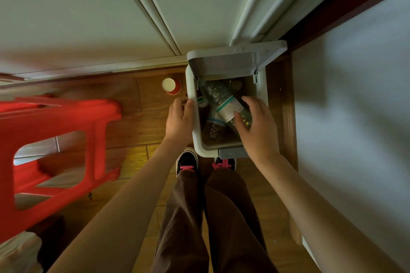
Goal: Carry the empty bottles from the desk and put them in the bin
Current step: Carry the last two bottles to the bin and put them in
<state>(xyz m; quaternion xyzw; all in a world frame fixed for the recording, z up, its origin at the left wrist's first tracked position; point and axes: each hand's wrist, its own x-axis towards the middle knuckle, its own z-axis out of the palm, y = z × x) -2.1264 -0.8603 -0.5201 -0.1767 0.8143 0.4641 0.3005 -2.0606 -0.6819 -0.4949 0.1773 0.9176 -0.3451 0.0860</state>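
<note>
A white bin (pixel 197 137) stands on the wooden floor with its lid (pixel 230 60) tipped up at the far side. Inside lies a clear plastic bottle (pixel 221 99) with a white and teal label, slanting across the opening. A second clear bottle (pixel 213 124) lies under it, partly hidden. My right hand (pixel 257 126) is over the bin's right side with thumb and fingers around the near end of the top bottle. My left hand (pixel 179 117) rests on the bin's left rim, fingers curled on its edge.
A red paper cup (pixel 171 86) stands on the floor left of the bin. A red plastic stool (pixel 55 150) fills the left side. A white wall is on the right, white door panels behind the bin. My feet in black shoes (pixel 187 159) stand just before the bin.
</note>
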